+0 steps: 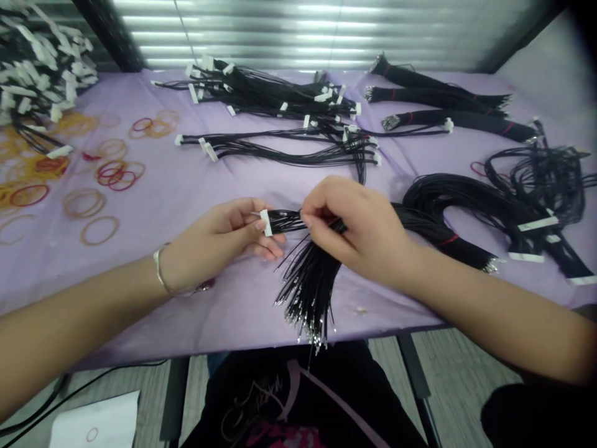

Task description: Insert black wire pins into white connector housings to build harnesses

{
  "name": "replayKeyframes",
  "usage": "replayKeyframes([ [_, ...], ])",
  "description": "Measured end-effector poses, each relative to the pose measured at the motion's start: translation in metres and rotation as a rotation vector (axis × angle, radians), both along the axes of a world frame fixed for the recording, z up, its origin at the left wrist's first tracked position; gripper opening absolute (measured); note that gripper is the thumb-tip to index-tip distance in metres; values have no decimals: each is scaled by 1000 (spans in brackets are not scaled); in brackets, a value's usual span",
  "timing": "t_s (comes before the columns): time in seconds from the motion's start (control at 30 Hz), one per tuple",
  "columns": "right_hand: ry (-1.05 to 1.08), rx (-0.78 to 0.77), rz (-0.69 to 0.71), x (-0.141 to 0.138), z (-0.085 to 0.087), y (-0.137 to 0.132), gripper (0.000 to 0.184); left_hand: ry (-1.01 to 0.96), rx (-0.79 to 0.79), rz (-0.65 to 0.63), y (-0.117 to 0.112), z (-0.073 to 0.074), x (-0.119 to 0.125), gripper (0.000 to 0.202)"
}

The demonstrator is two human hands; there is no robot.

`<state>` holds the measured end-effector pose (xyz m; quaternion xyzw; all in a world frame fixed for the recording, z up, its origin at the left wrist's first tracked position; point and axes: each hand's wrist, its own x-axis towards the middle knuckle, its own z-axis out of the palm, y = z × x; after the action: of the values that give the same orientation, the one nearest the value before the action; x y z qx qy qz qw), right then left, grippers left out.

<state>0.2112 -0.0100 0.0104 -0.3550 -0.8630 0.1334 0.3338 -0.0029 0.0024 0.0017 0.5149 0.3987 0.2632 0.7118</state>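
Observation:
My left hand (224,239) pinches a small white connector (266,222) with short black wires running out of it to the right. My right hand (359,227) is closed on those wires and also grips a thick bundle of loose black wires (308,286). The bundle's metal-tipped ends fan down past the table's front edge. Both hands meet over the middle of the purple table cover (186,186). A thin bracelet sits on my left wrist.
Finished black harnesses with white connectors (280,99) lie at the back centre. Tied wire bundles (443,93) and coiled wires (536,180) lie to the right. Rubber bands (112,171) are scattered on the left. A pile of white connectors (32,68) sits far left.

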Motion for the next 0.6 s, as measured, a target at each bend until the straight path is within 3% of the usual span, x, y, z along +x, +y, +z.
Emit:
replayKeyframes([
  [0.1, -83, -15, 19, -4, -2, -9, 11, 5, -13, 17, 0, 1, 1, 10],
  [0.23, -149, -69, -59, -9, -10, -9, 16, 54, 45, -30, -1, 3, 3, 9],
  [0.47, -174, -171, -120, -16, -13, -3, 14, 88, 117, -84, -1, 4, 4, 11],
  [0.6, -125, -158, -78, -16, -13, -1, 14, 72, 110, -84, 0, 3, 3, 13],
])
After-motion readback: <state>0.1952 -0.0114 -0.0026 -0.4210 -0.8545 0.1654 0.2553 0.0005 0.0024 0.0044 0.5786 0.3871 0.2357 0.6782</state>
